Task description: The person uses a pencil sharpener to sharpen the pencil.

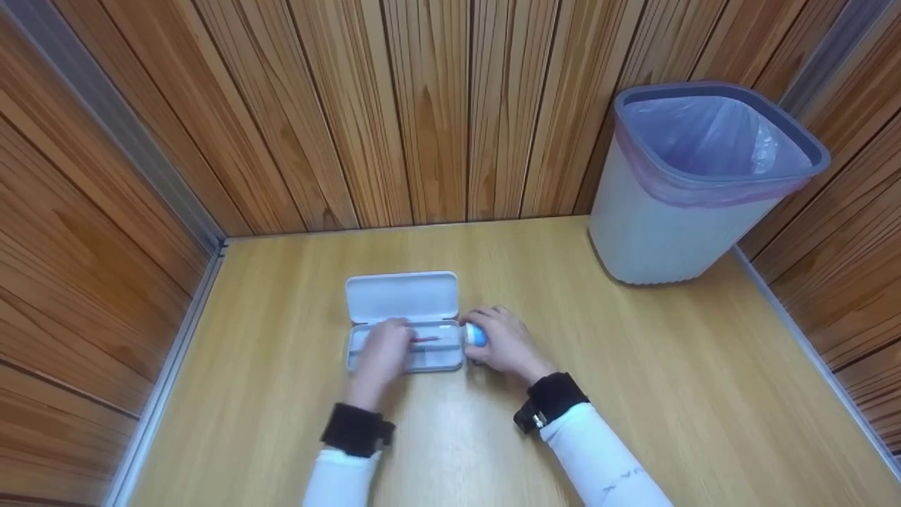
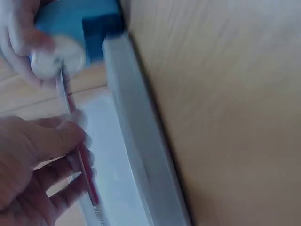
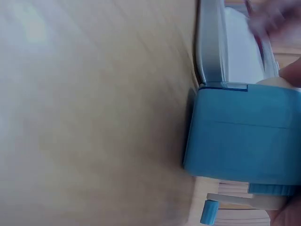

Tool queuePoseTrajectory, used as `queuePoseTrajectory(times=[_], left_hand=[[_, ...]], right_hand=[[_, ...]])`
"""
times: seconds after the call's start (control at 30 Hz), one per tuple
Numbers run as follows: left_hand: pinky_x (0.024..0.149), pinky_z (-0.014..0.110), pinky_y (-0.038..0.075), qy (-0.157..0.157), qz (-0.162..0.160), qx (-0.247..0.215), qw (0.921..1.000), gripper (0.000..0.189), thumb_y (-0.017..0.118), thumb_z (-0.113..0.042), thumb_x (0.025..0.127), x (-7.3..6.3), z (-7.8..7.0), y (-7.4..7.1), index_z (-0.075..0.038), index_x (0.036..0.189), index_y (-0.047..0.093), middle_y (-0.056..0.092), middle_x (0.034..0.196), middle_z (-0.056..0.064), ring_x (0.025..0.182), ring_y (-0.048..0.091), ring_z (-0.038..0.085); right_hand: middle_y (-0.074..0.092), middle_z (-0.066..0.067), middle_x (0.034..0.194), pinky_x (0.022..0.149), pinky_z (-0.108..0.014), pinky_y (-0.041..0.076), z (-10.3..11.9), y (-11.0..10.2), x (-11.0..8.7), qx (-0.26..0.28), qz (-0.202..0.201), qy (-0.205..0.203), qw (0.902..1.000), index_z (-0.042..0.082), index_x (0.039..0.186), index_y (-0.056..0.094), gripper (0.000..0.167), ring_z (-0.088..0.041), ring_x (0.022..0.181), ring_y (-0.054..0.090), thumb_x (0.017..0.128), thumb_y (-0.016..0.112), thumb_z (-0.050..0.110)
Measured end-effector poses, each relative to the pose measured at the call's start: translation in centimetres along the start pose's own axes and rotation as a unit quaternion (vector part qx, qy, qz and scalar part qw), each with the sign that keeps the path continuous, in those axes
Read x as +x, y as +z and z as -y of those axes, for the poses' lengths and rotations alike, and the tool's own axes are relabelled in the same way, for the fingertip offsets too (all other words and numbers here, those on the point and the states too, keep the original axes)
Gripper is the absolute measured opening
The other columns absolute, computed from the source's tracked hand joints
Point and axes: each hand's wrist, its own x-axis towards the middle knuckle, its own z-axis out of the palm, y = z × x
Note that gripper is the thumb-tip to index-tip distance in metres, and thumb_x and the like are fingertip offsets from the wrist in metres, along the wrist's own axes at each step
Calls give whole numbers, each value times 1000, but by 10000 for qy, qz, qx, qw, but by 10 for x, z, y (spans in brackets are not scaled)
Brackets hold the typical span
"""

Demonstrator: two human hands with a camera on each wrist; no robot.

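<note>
My left hand (image 1: 382, 352) pinches a slim red pencil (image 2: 84, 165) between thumb and fingers, over the open pencil case (image 1: 443, 364). The pencil's far end points at the dark hole in the pale round face of a blue pencil sharpener (image 3: 244, 134), and overlaps that face in the left wrist view. Fingers of my right hand (image 1: 501, 340) grip the sharpener at the case's right end. A crank with a blue knob (image 3: 209, 213) sticks out of the sharpener's far side. Blur softens the left fingers in the right wrist view.
The case's lid (image 1: 402, 297) stands raised toward the wood-panelled wall (image 1: 436, 113). At the back right is a pale trash bin (image 1: 654, 232) with a dark rim and a pinkish liner. A metal strip (image 1: 176, 359) edges the wooden tabletop (image 1: 281, 296) at left.
</note>
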Motion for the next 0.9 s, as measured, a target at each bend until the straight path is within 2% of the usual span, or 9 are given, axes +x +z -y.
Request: queuePoseTrajectory(times=[0.07, 0.1, 0.2, 0.4, 0.6, 0.8, 0.9], left_hand=[[59, 35, 46, -308, -59, 29, 9995, 15, 62, 6, 83, -7, 14, -12, -4, 74, 69, 56, 68, 2, 63, 52, 20], [59, 36, 46, -186, -120, 303, 9993, 15, 64, 9, 81, -10, 19, -17, -4, 75, 70, 57, 70, 2, 64, 52, 20], [61, 35, 46, -353, -90, 294, 9989, 10, 68, 6, 82, -16, 32, -33, -3, 83, 73, 58, 73, 2, 66, 51, 20], [64, 39, 46, -585, -250, 681, 9956, 6, 74, 0, 83, -19, 49, -45, -4, 86, 77, 62, 75, 5, 68, 56, 24], [69, 39, 49, -523, -152, 698, 9961, 6, 75, -2, 84, -6, 40, -33, -6, 88, 78, 64, 79, 5, 73, 60, 24], [66, 42, 48, -235, -17, 857, 9960, 13, 69, 2, 84, 8, 29, -9, -8, 80, 77, 63, 72, 3, 66, 57, 23], [63, 43, 47, -259, 85, 1012, 9945, 17, 65, 3, 85, 12, 27, 0, -9, 79, 76, 61, 71, 2, 64, 55, 23]], right_hand=[[62, 2, 121, 88, -44, 43, -3, -3, 2, -91, -91, -16, 9999, 21, 119, 67, 43, -24, 106, 52, 77, 73, 32], [63, 2, 120, 86, -43, 43, -3, -4, 3, -156, -119, 1, 9998, 21, 117, 67, 42, -23, 105, 52, 77, 73, 32], [63, 3, 117, 84, -43, 43, -3, -5, 5, -211, -158, 34, 9996, 21, 116, 68, 41, -22, 102, 51, 77, 74, 31], [61, 2, 123, 89, -47, 41, 5, 3, 6, -29, 62, 62, 10000, 20, 125, 65, 46, -24, 108, 49, 81, 74, 33], [61, 2, 124, 91, -48, 39, 7, 4, 5, 11, 32, 26, 10000, 20, 123, 65, 46, -24, 108, 48, 80, 75, 30], [61, 3, 123, 91, -46, 39, 5, 3, 5, 76, 42, 17, 10000, 19, 124, 66, 46, -22, 107, 48, 80, 75, 28], [61, 3, 123, 91, -46, 39, 4, 3, 4, 118, 19, 3, 9999, 18, 125, 65, 47, -22, 107, 48, 80, 75, 28]])
